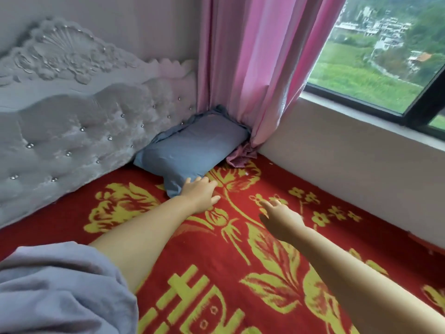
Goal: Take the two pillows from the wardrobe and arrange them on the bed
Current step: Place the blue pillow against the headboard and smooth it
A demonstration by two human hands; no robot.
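Pillow in the corner, both hands spread over the bed

Pillow (192,150), blue-grey and soft-looking, lies at the head of the bed in the far corner. Its long upper edge leans against the tufted grey headboard (72,131), and its right end presses into the hem of the pink curtain (243,68), which bunches on the bedding just beside it. Only this one pillow shows in the head view.

The bed (240,273) is covered with a red blanket bearing a yellow flower pattern and large yellow characters near the bottom edge.

The left hand (201,192) reaches forward on a bare forearm, a loose grey sleeve (60,292) pushed up near the elbow. Its fingers are extended and slightly spread, palm down. The fingertips rest at the pillow's near lower corner, touching the fabric or lying right at its edge; nothing is gripped.

The right hand (279,215) is stretched out to the right of the left one, well apart from the pillow. Its fingers are splayed and relaxed, palm down, over the blanket's flower pattern, and it holds nothing. Whether it touches the blanket or floats just above it cannot be told.

Beyond the curtain, a dark-framed window (385,68) looks out on green fields and buildings.
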